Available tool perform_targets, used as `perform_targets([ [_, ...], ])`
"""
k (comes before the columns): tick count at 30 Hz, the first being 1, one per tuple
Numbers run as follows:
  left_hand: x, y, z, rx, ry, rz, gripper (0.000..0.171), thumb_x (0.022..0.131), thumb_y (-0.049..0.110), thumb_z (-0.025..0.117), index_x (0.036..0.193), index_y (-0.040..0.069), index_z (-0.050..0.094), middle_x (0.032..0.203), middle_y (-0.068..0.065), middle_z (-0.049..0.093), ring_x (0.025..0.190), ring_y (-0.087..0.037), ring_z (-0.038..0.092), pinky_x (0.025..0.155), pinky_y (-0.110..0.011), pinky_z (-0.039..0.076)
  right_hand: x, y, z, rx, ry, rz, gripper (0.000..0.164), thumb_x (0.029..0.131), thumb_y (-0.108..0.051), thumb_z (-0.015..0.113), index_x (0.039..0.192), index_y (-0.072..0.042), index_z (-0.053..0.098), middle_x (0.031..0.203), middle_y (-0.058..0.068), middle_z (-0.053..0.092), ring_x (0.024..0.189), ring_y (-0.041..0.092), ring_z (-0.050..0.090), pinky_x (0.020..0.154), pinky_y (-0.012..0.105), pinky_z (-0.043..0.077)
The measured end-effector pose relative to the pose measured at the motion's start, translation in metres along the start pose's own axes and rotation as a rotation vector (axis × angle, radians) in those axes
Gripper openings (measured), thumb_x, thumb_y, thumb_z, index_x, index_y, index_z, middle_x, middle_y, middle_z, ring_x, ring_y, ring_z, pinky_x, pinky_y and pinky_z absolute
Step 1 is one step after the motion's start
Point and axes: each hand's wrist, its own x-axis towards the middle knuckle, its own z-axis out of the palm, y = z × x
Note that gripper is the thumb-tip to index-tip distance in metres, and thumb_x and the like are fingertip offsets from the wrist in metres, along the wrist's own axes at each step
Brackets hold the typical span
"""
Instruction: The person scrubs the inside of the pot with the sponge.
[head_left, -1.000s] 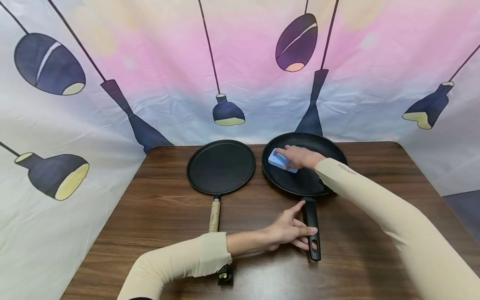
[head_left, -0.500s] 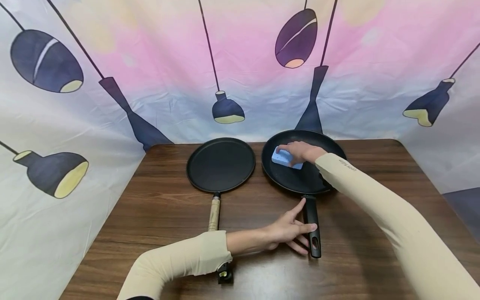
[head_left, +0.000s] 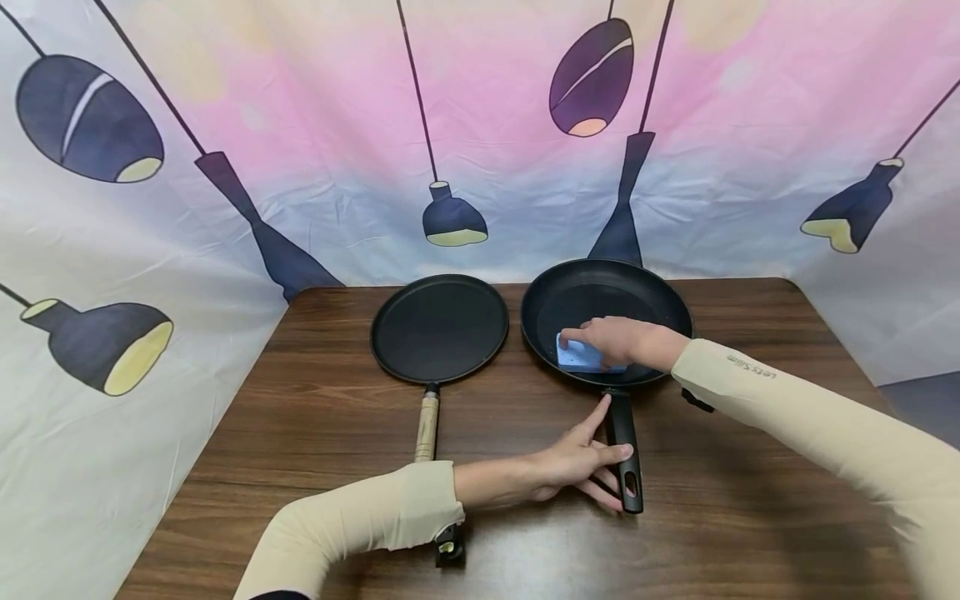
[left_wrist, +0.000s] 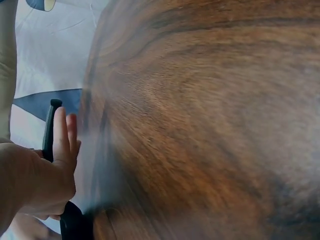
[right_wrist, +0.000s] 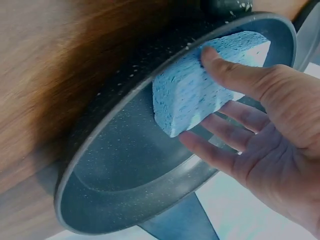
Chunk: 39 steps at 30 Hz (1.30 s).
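A black frying pan rests on the wooden table, its handle towards me. My left hand holds that handle from the left, thumb across the top and index finger reaching to the pan end. Other fingers pass partly beneath it. Inside the pan, my right hand grips a light blue sponge near the front wall. In the right wrist view, the thumb presses one face of the sponge, with fingers at the opposite edge. The left wrist view shows the left hand around the dark handle.
A flat black griddle pan lies left of the frying pan. Its light wooden handle runs under my left sleeve. Behind the table hangs a cloth backdrop printed with lamps.
My right hand has drawn the sponge from the pan's left-middle area towards its front wall near the handle. The left hand stays at the handle.
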Motion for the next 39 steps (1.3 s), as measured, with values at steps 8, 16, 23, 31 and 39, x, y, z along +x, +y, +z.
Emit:
perform_targets([
  [8, 0.001, -0.001, -0.002, -0.011, -0.010, -0.008, 0.077, 0.098, 0.018, 0.054, 0.150, 0.044, 0.003, 0.102, -0.015, 0.070, 0.087, -0.034, 0.069, 0.074, -0.043, 0.060, 0.005, 0.010, -0.002, 0.034, 0.005, -0.020, 0.062, 0.081, -0.004, 0.074, 0.130, -0.027, 0.045, 0.126, 0.012, 0.055, 0.089, 0.023, 0.059, 0.074, 0.035, 0.055],
  [16, -0.001, 0.000, -0.003, -0.028, -0.072, -0.040, 0.079, 0.097, 0.010, 0.054, 0.148, 0.048, 0.007, 0.123, -0.012, 0.063, 0.090, -0.026, 0.067, 0.080, -0.043, 0.059, 0.034, 0.037, -0.011, 0.079, 0.040, 0.087, 0.062, 0.084, -0.009, 0.072, 0.136, -0.028, 0.045, 0.129, 0.019, 0.049, 0.095, 0.028, 0.058, 0.075, 0.038, 0.053],
  [23, 0.001, 0.000, -0.003, -0.012, -0.128, -0.036, 0.069, 0.100, 0.011, 0.048, 0.147, 0.048, 0.015, 0.125, -0.011, 0.062, 0.085, -0.022, 0.066, 0.080, -0.044, 0.059, 0.057, 0.060, -0.018, 0.161, 0.089, 0.185, 0.065, 0.085, -0.005, 0.070, 0.141, -0.022, 0.042, 0.125, 0.022, 0.051, 0.103, 0.032, 0.056, 0.079, 0.043, 0.052],
  [31, 0.001, 0.001, 0.001, -0.102, -0.113, -0.069, 0.067, 0.099, 0.007, 0.048, 0.140, 0.054, 0.020, 0.119, -0.012, 0.064, 0.105, -0.043, 0.062, 0.081, -0.048, 0.057, 0.053, 0.061, -0.013, 0.128, 0.083, 0.199, 0.065, 0.087, -0.009, 0.069, 0.144, -0.025, 0.040, 0.120, 0.018, 0.058, 0.077, 0.022, 0.058, 0.061, 0.031, 0.047],
  [39, 0.001, 0.003, 0.000, -0.071, -0.098, -0.041, 0.066, 0.099, 0.007, 0.049, 0.144, 0.046, 0.021, 0.114, -0.024, 0.063, 0.102, -0.044, 0.062, 0.079, -0.049, 0.058, 0.031, 0.048, -0.008, 0.077, 0.074, 0.067, 0.064, 0.081, -0.014, 0.076, 0.137, -0.029, 0.047, 0.112, 0.015, 0.061, 0.076, 0.020, 0.059, 0.061, 0.029, 0.050],
])
